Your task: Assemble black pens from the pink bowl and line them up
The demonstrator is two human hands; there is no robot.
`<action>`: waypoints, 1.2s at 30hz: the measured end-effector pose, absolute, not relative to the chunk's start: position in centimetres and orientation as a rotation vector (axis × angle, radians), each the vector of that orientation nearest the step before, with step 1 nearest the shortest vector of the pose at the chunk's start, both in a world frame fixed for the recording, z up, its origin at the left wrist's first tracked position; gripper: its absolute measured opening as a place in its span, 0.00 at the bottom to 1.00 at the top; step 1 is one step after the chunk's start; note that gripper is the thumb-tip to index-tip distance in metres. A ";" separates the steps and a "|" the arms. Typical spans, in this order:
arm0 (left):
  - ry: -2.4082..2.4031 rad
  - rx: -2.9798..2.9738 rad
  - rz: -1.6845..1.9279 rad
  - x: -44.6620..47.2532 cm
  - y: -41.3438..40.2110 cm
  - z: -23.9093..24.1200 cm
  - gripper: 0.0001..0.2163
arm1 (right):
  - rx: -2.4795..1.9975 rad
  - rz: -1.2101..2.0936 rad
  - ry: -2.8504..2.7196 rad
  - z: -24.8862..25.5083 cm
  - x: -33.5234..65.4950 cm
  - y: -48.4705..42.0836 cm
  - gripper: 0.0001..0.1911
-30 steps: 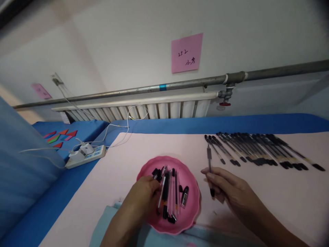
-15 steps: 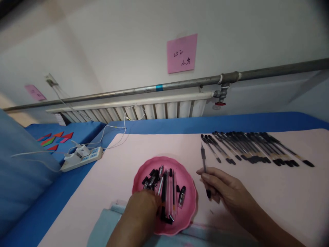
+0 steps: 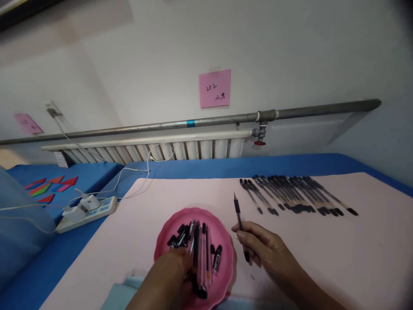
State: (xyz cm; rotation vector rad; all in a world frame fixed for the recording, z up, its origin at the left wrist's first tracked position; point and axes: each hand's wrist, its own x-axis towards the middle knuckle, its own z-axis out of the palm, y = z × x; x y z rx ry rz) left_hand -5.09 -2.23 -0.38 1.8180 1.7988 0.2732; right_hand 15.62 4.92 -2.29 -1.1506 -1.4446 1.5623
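Note:
A gel pen (image 3: 238,209) with a clear barrel and dark grip stands nearly upright in my right hand (image 3: 263,243), pinched between thumb and fingers. Its bare writing tip points up, and a black plug closes the lower end. My left hand (image 3: 171,271) reaches into a pink scalloped plate (image 3: 226,232), its fingers curled down among the parts and partly hidden. What those fingers hold cannot be made out. In the plate lie several black pen caps (image 3: 182,236), a loose cap (image 3: 217,258) to the right, and pen barrels and refills (image 3: 201,254).
Assembled, capped pens (image 3: 290,193) lie in a slanted row on the pink sheet (image 3: 122,228), to the right. A power strip (image 3: 103,209) with white cables sits left, near coloured flat shapes (image 3: 53,187). Behind the blue table edge (image 3: 206,168) runs a radiator (image 3: 206,148).
The view has tilted up and shifted right, so everything appears farther left and lower. My right hand still holds the pen; my left hand stays in the plate.

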 end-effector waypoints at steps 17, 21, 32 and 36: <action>1.278 0.950 1.079 -6.6 -2.3 1.8 0.07 | -0.792 0.797 -2.264 -1.6 15.3 2.7 0.11; 1.191 0.877 1.159 -6.4 -2.5 1.6 0.08 | -0.760 0.732 -2.382 -1.8 15.3 2.6 0.10; 1.176 0.871 1.158 -6.9 -2.4 1.7 0.08 | -0.756 0.631 -2.442 -1.8 15.4 2.9 0.10; 1.170 0.900 1.144 -7.1 -2.3 1.5 0.09 | -0.676 0.566 -2.415 -2.0 15.5 2.9 0.09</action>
